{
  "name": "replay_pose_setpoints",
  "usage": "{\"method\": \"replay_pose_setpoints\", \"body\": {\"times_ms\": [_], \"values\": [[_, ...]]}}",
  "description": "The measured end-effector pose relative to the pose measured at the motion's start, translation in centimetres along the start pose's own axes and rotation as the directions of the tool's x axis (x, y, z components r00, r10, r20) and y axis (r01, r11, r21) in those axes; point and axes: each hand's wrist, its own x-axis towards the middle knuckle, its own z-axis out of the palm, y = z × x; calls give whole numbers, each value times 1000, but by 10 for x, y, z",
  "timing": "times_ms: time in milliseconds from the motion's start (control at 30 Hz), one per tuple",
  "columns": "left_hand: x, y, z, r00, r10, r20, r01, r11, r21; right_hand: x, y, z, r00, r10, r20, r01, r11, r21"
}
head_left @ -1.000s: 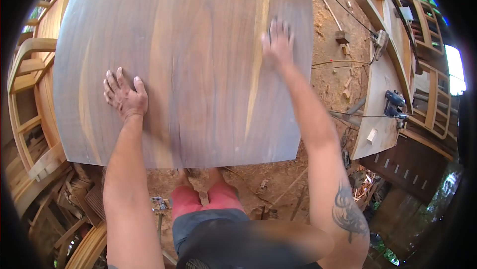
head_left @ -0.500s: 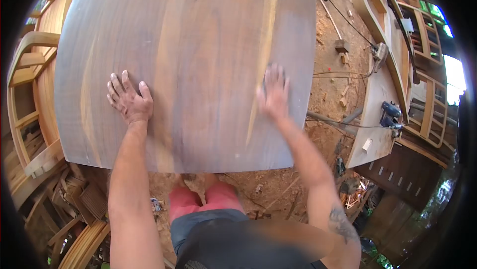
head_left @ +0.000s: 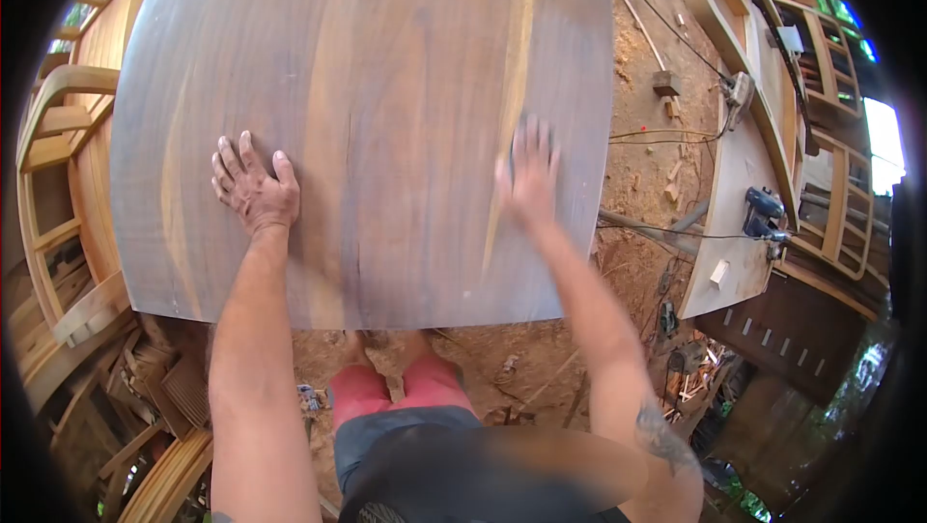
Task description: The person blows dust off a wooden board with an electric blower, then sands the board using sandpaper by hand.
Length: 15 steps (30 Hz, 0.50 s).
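Note:
A broad wooden panel (head_left: 415, 88) with brown grain and pale yellow streaks lies in front of me. On its left part my left hand (head_left: 255, 185) rests flat, palm down, fingers spread, holding nothing visible. My right hand (head_left: 529, 170) lies on the right part of the panel beside a yellow streak, its fingers stretched forward and blurred by motion. A dark sliver shows at its fingers; what it is, and whatever lies under the palm, I cannot make out.
Curved wooden frames (head_left: 72, 79) stand at the left. To the right, a pale board (head_left: 729, 262) bears a dark blue power tool (head_left: 763, 209) and a small wood block (head_left: 719, 273). Cables and wood scraps lie over the dirt floor (head_left: 647, 175).
My right hand has come back toward me along the panel since the first frame, and sits slightly farther forward than half a second ago. My left hand stays flat in nearly the same place.

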Motion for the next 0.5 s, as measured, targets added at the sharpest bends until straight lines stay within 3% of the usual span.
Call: {"method": "replay_pose_setpoints", "body": {"times_ms": [167, 233, 400, 500], "values": [[0, 0, 0, 1000, -1, -6, 1, 1000, 8, -270, -85, -55, 938, 7, 345, -85, 974, 210], [1, 0, 0, 1000, 2, -13, -2, 1000, 12, -268, -80, -58, 902, -3, 432, -84, 980, 182], [-2, 0, 1, 1000, 8, -5, -8, 1000, -1, -35, -16, -7, 986, -124, 110, 117, 991, 66], [2, -2, 1, 1000, 8, -6, -8, 1000, -11, 118, 28, 25, 999, -49, -14, 49, 998, -27]]}}
